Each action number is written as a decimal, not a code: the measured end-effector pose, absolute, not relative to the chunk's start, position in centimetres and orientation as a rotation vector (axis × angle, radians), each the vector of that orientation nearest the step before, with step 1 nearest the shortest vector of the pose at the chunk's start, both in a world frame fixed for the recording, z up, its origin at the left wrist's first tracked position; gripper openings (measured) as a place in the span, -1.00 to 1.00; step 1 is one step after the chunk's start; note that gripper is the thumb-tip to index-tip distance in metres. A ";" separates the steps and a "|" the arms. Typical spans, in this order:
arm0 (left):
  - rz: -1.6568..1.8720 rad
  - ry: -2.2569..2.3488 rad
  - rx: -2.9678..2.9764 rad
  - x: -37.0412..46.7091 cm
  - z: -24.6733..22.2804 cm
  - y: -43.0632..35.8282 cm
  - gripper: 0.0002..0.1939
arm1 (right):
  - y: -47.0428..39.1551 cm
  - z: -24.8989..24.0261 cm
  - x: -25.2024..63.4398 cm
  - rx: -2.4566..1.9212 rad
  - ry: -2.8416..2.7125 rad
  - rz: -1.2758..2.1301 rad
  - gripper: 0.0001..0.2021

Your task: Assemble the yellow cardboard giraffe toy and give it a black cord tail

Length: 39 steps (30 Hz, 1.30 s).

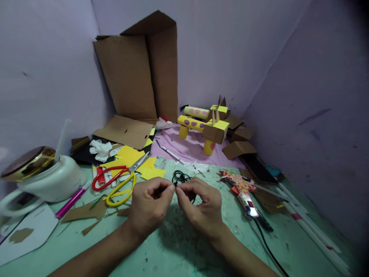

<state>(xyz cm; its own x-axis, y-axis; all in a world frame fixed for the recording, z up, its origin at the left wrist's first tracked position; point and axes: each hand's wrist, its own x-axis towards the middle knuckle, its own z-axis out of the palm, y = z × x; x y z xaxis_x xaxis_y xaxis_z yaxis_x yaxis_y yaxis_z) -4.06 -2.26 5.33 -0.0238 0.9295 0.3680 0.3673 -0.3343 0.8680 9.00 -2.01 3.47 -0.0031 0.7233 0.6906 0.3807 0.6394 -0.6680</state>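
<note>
My left hand [150, 204] and my right hand [200, 206] meet over the green table [173, 246], thumbs and forefingers pinched close together. Between the fingertips they grip a thin black cord [181, 177], which loops in a loose tangle just behind them. What the cord is made of I cannot make out. To the left of my left hand lie scissors [134, 169] with one red and one yellow handle, their blades over cut yellow paper [127, 154]. Beyond my hands stands a yellow paper animal figure [191, 123] with purple spots and a cardboard head.
A patterned glue gun [243, 192] with a black cable lies at the right, near white sticks [311, 231]. A white mug [65, 181], a purple marker [72, 202] and cardboard scraps [86, 211] crowd the left. Large cardboard [129, 73] leans on the back wall.
</note>
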 end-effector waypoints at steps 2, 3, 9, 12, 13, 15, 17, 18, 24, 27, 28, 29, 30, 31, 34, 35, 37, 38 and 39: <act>1.402 1.358 1.919 -4.1 5.1 -2.3 -0.83 | -2.0 3.5 8.9 -0.922 -1.604 0.363 -0.87; 1.428 1.346 2.031 -4.2 4.9 -2.3 -0.83 | -2.0 3.5 8.9 -0.922 -1.594 0.377 -0.87; 1.546 1.213 2.764 -5.1 3.8 -1.9 -0.84 | -1.8 3.4 8.7 -1.058 -1.477 0.612 -0.88; 1.511 1.203 3.064 -5.4 3.6 -1.7 -0.88 | -1.4 3.3 8.8 -1.127 -1.356 0.905 -0.89; 1.485 1.199 3.136 -5.4 3.6 -1.6 -0.89 | -1.3 3.2 8.8 -1.134 -1.318 0.999 -0.88; 1.453 1.183 3.232 -5.4 3.6 -1.6 -0.88 | -1.1 3.2 9.0 -1.139 -1.255 1.149 -0.85; 1.406 1.185 3.286 -5.4 3.5 -1.6 -0.85 | -0.9 3.1 9.2 -1.150 -1.203 1.229 -0.80; 1.386 1.193 3.305 -5.3 3.4 -1.6 -0.85 | -0.9 3.1 9.3 -1.159 -1.183 1.251 -0.79; 1.495 1.224 3.100 -4.5 3.0 -1.3 -0.80 | -0.7 2.7 9.3 -1.185 -1.164 1.249 -0.75; 1.473 1.181 2.649 -4.2 3.5 -1.2 -0.82 | -0.6 2.6 9.3 -1.178 -1.165 1.235 -0.75; 1.417 1.179 2.462 -4.2 3.8 -1.2 -0.83 | -0.6 2.6 9.3 -1.174 -1.176 1.232 -0.75; 1.350 1.188 2.268 -4.3 4.2 -1.1 -0.84 | -0.6 2.7 9.3 -1.169 -1.199 1.222 -0.76; 1.278 1.208 2.072 -4.3 4.6 -1.0 -0.85 | -0.6 2.7 9.4 -1.162 -1.235 1.196 -0.77; 1.195 1.228 1.880 -4.4 5.0 -1.0 -0.86 | -0.6 2.8 9.5 -1.152 -1.286 1.148 -0.79; 0.959 1.206 1.372 -4.9 5.7 -0.6 -0.76 | -0.8 2.9 9.7 -1.096 -1.508 0.857 -0.85; 0.888 1.168 1.240 -5.0 5.8 -0.4 -0.71 | -0.8 2.8 9.8 -1.049 -1.584 0.742 -0.86; 0.772 1.071 1.029 -5.3 5.7 -0.1 -0.68 | -0.8 2.8 10.0 -0.920 -1.710 0.556 -0.87; 0.735 1.026 0.954 -5.5 5.6 0.0 -0.69 | -0.7 2.7 10.1 -0.856 -1.757 0.490 -0.88; 0.710 0.992 0.903 -5.6 5.6 0.1 -0.71 | -0.7 2.7 10.2 -0.805 -1.794 0.442 -0.88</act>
<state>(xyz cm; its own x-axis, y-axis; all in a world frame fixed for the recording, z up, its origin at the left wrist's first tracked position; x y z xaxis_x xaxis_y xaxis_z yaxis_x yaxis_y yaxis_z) -5.60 0.07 5.58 0.3878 0.8355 -0.3893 -0.0991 0.4577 0.8835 10.20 -0.70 2.65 -0.2019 0.7063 0.6785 0.3104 0.7032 -0.6396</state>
